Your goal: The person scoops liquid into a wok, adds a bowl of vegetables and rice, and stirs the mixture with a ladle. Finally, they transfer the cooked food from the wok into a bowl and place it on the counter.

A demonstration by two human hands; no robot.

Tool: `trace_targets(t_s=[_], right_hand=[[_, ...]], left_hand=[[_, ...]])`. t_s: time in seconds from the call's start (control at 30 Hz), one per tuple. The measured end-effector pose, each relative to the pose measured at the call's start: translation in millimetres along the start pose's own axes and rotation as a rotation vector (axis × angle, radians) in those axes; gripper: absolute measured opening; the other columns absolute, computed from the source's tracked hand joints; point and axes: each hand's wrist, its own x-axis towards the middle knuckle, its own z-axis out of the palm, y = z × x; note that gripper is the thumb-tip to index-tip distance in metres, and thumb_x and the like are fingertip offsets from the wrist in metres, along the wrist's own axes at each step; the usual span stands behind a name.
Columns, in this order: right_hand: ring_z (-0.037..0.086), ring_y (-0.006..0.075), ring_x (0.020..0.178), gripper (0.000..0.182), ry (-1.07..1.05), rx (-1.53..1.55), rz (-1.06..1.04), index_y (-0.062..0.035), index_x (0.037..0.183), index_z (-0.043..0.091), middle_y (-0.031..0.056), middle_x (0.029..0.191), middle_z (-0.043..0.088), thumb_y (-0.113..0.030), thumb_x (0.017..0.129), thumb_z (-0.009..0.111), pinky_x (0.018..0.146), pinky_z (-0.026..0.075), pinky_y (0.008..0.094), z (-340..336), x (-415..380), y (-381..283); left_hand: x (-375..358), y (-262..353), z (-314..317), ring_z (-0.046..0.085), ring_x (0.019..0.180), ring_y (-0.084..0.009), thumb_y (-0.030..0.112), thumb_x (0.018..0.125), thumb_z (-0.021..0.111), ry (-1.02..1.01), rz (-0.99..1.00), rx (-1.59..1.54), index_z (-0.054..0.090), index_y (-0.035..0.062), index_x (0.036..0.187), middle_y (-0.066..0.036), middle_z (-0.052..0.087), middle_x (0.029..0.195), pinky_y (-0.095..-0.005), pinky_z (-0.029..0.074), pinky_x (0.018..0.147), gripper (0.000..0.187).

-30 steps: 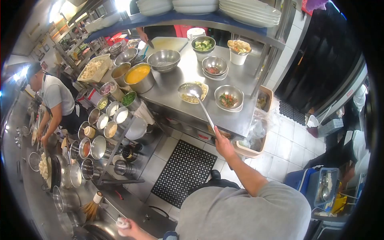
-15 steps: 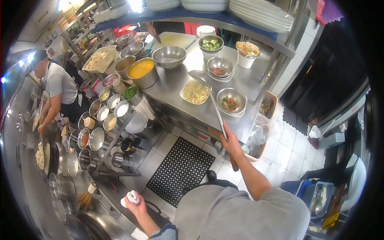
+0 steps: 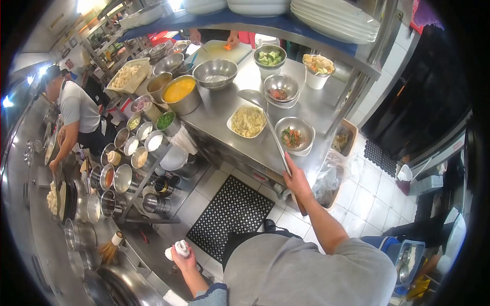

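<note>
My right hand (image 3: 297, 181) is closed round the long handle of a ladle (image 3: 274, 133) with a wooden end. The ladle's bowl lies over the steel counter, just behind a square white dish of pale yellow shredded food (image 3: 247, 122). To the right of the handle stands a steel bowl with chopped red and green bits (image 3: 294, 135), and behind it another steel bowl with reddish pieces (image 3: 280, 91). Low on the left, my left hand (image 3: 185, 261) grips a bunched white cloth (image 3: 181, 249).
A pot of orange liquid (image 3: 179, 91) and an empty steel bowl (image 3: 215, 74) stand at the counter's left. Stacked plates (image 3: 334, 23) fill the overhead shelf. A co-worker (image 3: 79, 109) works at the stove. Another person's hands (image 3: 232, 40) are over a cutting board (image 3: 218, 53). A black mat (image 3: 229, 214) covers some floor.
My left hand has shifted right with the white cloth. The ladle has moved only slightly. Across the counter, a second hand of the other person now shows on the board with an orange piece.
</note>
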Motion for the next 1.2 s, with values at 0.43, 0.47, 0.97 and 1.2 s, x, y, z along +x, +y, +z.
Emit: trace_targets(t_s=[0.43, 0.47, 0.97, 1.2], right_hand=[[0.058, 0.0474, 0.079, 0.068, 0.020, -0.069, -0.050, -0.0170, 0.142, 0.031, 0.0297, 0.086, 0.060, -0.005, 0.080, 0.056, 0.072, 0.045, 0.0501, 19, -19, -6], [0.059, 0.0475, 0.080, 0.068, 0.017, -0.072, -0.031, -0.0169, 0.142, 0.031, 0.0298, 0.086, 0.060, -0.005, 0.079, 0.056, 0.072, 0.045, 0.0495, 16, -20, -12], [0.050, 0.0108, 0.058, 0.069, -0.065, 0.365, 0.214, -0.0165, 0.146, 0.025, 0.0060, 0.082, 0.056, -0.005, 0.084, 0.053, 0.049, 0.038, 0.0224, 15, -22, -18], [0.032, 0.0080, 0.039, 0.057, -0.929, 1.431, 0.479, -0.0174, 0.146, 0.015, 0.0084, 0.080, 0.050, -0.008, 0.095, 0.038, 0.028, 0.031, 0.0171, 6, -6, -59]], left_hand=[[47, 21, 26, 0.058, 0.072, -0.0225, 0.036, 0.088, 0.052, -0.002, -0.025, 0.056, 0.055, 0.0112, 0.099, -0.006, 0.061, 0.086, -0.0294, 0.045, 0.055, 0.028], [51, 21, 28, 0.058, 0.072, -0.0226, 0.036, 0.087, 0.052, -0.032, -0.036, 0.077, 0.055, 0.0110, 0.099, -0.006, 0.061, 0.086, -0.0294, 0.045, 0.055, 0.027], [42, -66, 29, 0.062, 0.074, -0.0223, 0.028, 0.086, 0.054, -0.151, -0.289, 0.310, 0.055, 0.0099, 0.096, -0.007, 0.062, 0.086, -0.0349, 0.048, 0.056, 0.021], [-2, -7, 12, 0.063, 0.078, -0.0174, 0.020, 0.081, 0.064, 0.004, 0.029, 0.213, 0.059, 0.0039, 0.100, -0.006, 0.064, 0.088, -0.0306, 0.053, 0.068, 0.025]])
